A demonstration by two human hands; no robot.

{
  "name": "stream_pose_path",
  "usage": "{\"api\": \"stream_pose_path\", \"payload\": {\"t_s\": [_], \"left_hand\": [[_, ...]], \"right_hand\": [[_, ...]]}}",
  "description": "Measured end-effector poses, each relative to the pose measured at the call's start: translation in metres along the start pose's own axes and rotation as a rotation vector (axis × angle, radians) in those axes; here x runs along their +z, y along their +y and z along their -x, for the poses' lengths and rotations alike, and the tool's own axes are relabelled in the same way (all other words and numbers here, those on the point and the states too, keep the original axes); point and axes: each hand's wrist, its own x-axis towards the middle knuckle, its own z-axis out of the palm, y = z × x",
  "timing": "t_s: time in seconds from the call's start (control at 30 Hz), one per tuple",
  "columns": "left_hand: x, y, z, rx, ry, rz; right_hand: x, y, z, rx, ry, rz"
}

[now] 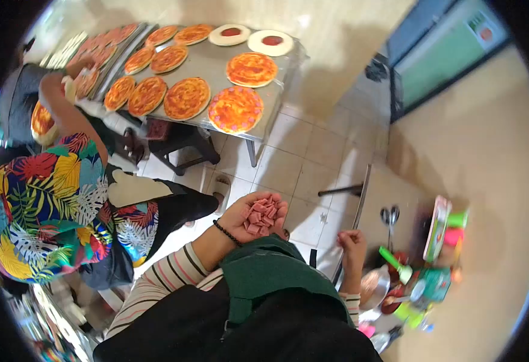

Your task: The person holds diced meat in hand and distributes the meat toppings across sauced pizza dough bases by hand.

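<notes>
Cupped palm up in front of my green and black apron, my left hand (pixel 240 218) holds a heap of small pink meat pieces (pixel 261 215). My right hand (pixel 353 242) is raised at the edge of the right-hand table, its fingers curled together; whether anything small is between them cannot be made out. Beyond my hands, a metal table (pixel 216 66) bears several dough rounds with red sauce. The nearest round (pixel 236 110) has pink pieces spread over it. Two pale rounds at the back have only a red spot in the middle.
At the left, a person in a colourful leaf-print shirt (pixel 47 211) reaches toward a tray of rounds. A black stool (pixel 183 145) stands under the metal table. The right-hand table (pixel 391 181) holds spoons, a green brush (pixel 397 265), a metal bowl (pixel 376 286) and packets.
</notes>
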Motion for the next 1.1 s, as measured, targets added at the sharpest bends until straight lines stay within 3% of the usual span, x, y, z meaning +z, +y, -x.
{"api": "stream_pose_path", "payload": {"t_s": [0.23,0.33,0.5,0.6,0.67,0.73,0.8,0.9,1.07,1.1], "left_hand": [[0.016,0.085,-0.028,0.392,-0.033,0.193],[0.011,0.134,-0.039,0.534,-0.133,0.272],[0.031,0.172,-0.055,0.81,-0.004,0.475],[0.033,0.169,-0.067,0.985,-0.088,0.495],[0.026,0.16,-0.077,1.136,0.007,0.57],[0.024,0.149,-0.095,1.333,0.072,0.692],[0.024,0.133,-0.116,1.475,0.007,0.907],[0.028,0.109,-0.158,1.7,-0.064,0.98],[0.045,0.092,-0.215,1.75,-0.119,1.3],[0.048,0.09,-0.221,1.765,-0.127,1.32]], "right_hand": [[0.129,-0.079,-0.193,0.029,-0.441,0.209],[0.204,-0.084,-0.25,-0.013,-0.493,0.337],[0.325,-0.093,-0.314,-0.006,-0.771,0.553],[0.39,-0.08,-0.348,-0.108,-1.048,0.648],[0.435,-0.06,-0.36,-0.47,-1.335,0.7],[0.471,-0.043,-0.357,-0.47,-1.512,0.758],[0.495,-0.032,-0.351,-0.467,-1.652,0.831],[0.52,-0.015,-0.348,-0.546,-1.805,0.871],[0.527,0.004,-0.343,-0.736,-2.069,0.887],[0.527,0.005,-0.341,-0.901,-2.06,0.924]]}}
